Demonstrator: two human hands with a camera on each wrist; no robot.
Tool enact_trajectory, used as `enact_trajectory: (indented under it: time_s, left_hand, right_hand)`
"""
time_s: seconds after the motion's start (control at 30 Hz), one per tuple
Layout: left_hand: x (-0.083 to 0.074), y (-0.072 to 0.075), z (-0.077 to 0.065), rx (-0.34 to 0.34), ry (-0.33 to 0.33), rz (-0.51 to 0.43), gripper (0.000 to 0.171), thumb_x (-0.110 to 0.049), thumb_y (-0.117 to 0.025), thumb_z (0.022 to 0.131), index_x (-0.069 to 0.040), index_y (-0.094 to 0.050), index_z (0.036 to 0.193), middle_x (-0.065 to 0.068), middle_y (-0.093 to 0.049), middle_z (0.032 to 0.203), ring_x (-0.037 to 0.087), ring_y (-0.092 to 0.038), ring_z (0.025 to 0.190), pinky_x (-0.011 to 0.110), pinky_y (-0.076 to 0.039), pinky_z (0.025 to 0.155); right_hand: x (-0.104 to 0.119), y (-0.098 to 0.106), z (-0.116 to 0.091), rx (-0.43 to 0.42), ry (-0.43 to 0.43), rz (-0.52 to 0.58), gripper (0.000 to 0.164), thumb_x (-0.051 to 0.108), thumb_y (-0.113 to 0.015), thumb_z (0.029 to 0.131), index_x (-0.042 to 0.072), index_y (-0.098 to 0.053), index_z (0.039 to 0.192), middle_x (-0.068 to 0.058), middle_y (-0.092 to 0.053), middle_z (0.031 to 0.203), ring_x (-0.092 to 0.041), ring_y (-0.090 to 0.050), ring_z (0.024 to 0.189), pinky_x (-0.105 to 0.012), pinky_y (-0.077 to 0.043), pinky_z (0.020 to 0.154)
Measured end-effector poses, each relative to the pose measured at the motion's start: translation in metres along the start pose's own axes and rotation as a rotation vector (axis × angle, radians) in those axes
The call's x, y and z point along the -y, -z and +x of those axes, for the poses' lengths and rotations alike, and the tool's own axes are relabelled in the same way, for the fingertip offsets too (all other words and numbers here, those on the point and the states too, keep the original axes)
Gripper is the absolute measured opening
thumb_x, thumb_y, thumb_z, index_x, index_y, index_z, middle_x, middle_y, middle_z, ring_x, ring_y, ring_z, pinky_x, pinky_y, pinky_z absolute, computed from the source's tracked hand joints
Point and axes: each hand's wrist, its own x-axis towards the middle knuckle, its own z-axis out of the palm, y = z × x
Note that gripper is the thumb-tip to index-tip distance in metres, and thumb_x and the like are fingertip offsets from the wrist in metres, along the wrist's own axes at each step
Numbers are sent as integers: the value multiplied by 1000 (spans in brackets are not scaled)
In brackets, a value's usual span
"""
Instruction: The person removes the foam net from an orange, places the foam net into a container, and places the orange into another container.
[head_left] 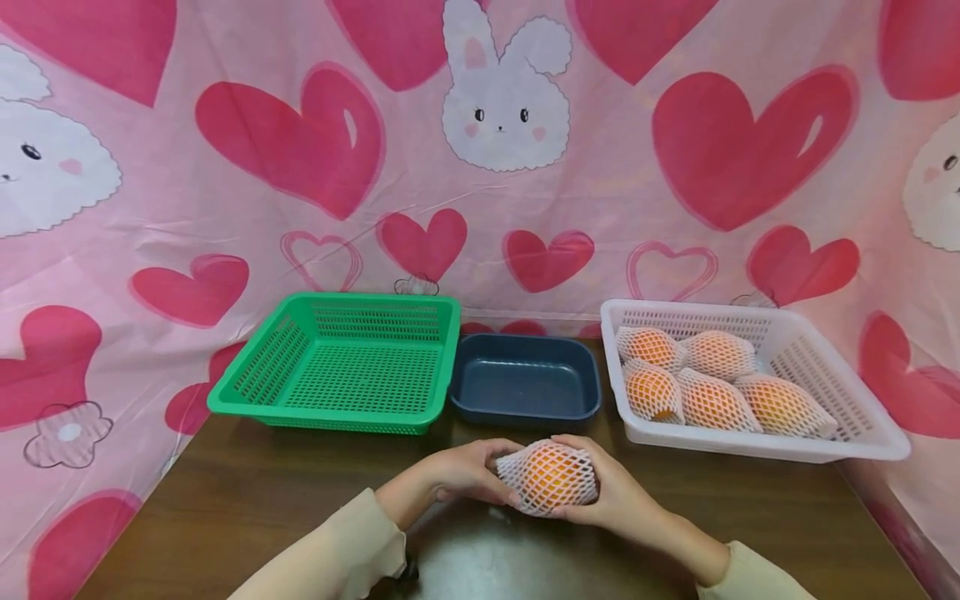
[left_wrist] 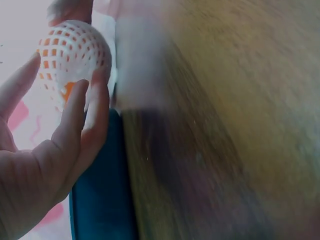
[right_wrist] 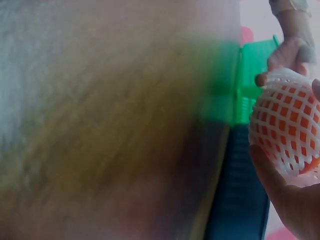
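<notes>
Gripping a net-wrapped orange fruit (head_left: 553, 477), the right hand (head_left: 618, 493) is curling thumb and fingers round one side, while the left hand (head_left: 471, 472) is holding the opposite end. Both are holding it on the near side of the dark blue tray (head_left: 525, 417). Left of that tray a green basket (head_left: 315, 414) is standing; right of it a white basket (head_left: 780, 446) is holding five more wrapped fruits (head_left: 716, 400). Beneath the tray, a brown bench (head_left: 247, 500) is extending.

hands (left_wrist: 55, 155) on netted fruit (left_wrist: 67, 47), orange showing | blue tray (left_wrist: 102, 195) | wooden table (left_wrist: 225, 120), blurred
</notes>
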Motion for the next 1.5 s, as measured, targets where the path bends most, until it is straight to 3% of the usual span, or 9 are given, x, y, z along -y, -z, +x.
enact_trajectory:
  time_s: [0.37, 0.7, 0.93, 1.1, 1.23, 1.5]
  left_hand:
    - [1, 13, -8, -39, 22, 111, 56, 10, -69, 90, 5, -48, 142, 13, -63, 107, 18, -64, 91, 30, -58, 81]
    - [4, 19, -12, -63, 17, 219, 55, 7, -73, 88, 3, -52, 139, 11, -65, 107, 18, -63, 90, 28, -56, 77]
    - [5, 17, -9, -128, -89, 342, 57, 7, -79, 81, 5, -57, 133, 10, -68, 112, 16, -62, 97, 27, -53, 82]
    - [5, 18, -8, -163, -172, 430, 57, 8, -82, 78, 5, -60, 131, 11, -69, 119, 17, -61, 108, 30, -49, 93]
    - [6, 19, -6, -152, -229, 470, 60, 7, -83, 77, 6, -58, 132, 12, -68, 120, 17, -61, 109, 31, -50, 93]
    - [6, 14, -6, -160, -211, 499, 66, 2, -85, 78, 3, -56, 137, 11, -64, 126, 22, -60, 113, 35, -51, 95]
  right_hand:
    - [-8, -14, 7, 90, -15, -7, 77, 27, -92, 77, 9, -53, 140, -6, -59, 132, -14, -57, 117, -31, -49, 97]
    - [-4, -10, 18, 204, 16, -16, 75, 32, -89, 81, 8, -54, 143, -6, -60, 133, -15, -56, 118, -32, -48, 98]
    - [-6, -7, 20, 225, 6, -20, 87, 26, -93, 76, 3, -48, 147, -16, -58, 139, -19, -56, 122, -31, -47, 101]
    - [-8, -5, 24, 243, -18, 44, 81, 26, -90, 80, 5, -49, 146, -16, -63, 133, -14, -59, 115, -28, -51, 92]
    - [-9, 0, 28, 263, -9, 49, 74, 26, -89, 82, 7, -53, 144, -14, -66, 130, -11, -62, 110, -28, -54, 87]
    - [-11, 4, 31, 291, 5, 4, 66, 30, -84, 86, 6, -60, 143, -12, -65, 135, -11, -61, 116, -28, -54, 91]
